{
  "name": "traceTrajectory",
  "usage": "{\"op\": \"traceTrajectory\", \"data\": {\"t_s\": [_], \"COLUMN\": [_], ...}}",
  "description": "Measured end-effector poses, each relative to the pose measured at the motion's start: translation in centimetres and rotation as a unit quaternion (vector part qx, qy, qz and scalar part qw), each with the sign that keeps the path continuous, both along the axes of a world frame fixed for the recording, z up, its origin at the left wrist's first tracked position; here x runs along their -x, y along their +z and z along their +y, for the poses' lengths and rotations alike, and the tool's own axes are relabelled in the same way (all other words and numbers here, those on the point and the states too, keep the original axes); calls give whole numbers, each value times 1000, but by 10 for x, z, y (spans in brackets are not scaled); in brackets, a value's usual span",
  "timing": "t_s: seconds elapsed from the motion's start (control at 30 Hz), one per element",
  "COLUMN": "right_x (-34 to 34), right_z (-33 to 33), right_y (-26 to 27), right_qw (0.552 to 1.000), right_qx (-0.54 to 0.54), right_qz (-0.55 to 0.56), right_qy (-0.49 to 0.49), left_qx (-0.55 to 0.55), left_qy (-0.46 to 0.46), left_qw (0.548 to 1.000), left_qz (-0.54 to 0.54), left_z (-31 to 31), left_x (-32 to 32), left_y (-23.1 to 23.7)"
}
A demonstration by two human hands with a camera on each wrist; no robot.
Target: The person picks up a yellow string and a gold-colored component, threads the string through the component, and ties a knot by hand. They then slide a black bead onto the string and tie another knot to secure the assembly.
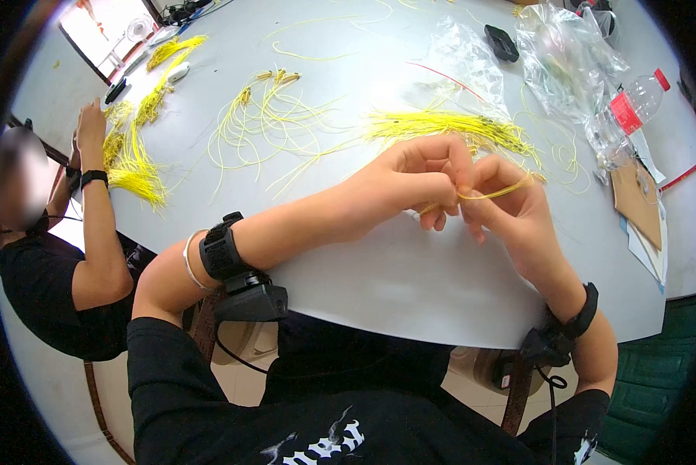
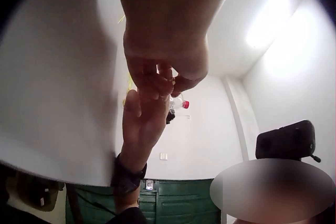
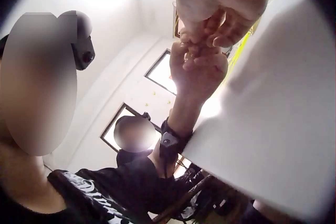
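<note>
A thin, yellow, cord-like strand (image 1: 509,190) is being pinched by the left hand (image 1: 419,177) and right hand (image 1: 523,211), close together in front of the long, yellow strand bundle (image 1: 449,126). Seemingly it is being worked; next, a steady pinch is likely being required.

The thin cord strand (image 1: 511,188) is showing golden yellow, while the long bundle of slim straight cords (image 1: 456,126) is glowing a brighter lemon yellow. The loose, looping cords (image 1: 266,99) are appearing pale yellow, with brownish-gold gathered ends (image 1: 287,76). The flat counter (image 1: 379,287) is presenting a plain light grey. The clear plastic bottle (image 1: 644,94) is wearing a red cap (image 1: 662,79) and a red label (image 1: 625,114). The flat cardboard sheet (image 1: 637,205) is looking tan, the round metal bangle (image 1: 187,262) is gleaming silver, and the short-sleeved black shirt (image 1: 317,411) is carrying a white lettering-like print (image 1: 348,439).
</note>
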State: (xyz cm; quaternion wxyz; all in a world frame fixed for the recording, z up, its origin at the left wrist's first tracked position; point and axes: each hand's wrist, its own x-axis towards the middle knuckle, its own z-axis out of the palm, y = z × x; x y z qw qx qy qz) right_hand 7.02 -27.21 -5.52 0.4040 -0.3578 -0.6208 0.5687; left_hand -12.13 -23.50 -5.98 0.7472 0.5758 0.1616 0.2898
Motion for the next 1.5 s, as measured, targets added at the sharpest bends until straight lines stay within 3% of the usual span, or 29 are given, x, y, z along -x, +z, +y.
{"op": "traceTrajectory", "data": {"t_s": [0.4,0.7,1.0,1.1,1.2,1.4,1.5], "right_x": [4,7,10,11,11,12,17], "right_z": [-1,-2,-11,-12,-12,-13,-15], "right_y": [0,-3,-4,-2,-4,-1,2], "right_qw": [999,998,995,989,990,993,985], "right_qx": [-26,-48,64,71,9,6,2], "right_qz": [-34,12,37,32,15,41,51], "right_qy": [-26,-38,-73,-125,-140,-107,-166], "left_qx": [-6,-31,-100,-111,-89,-67,-59], "left_qy": [6,2,2,24,35,57,53], "left_qw": [1000,1000,995,993,995,996,997], "left_qz": [28,-4,12,34,38,20,21], "left_z": [-1,2,5,3,1,3,2], "left_x": [2,1,-2,-3,-3,0,1], "left_y": [3,-3,-7,-3,2,1,3]}}
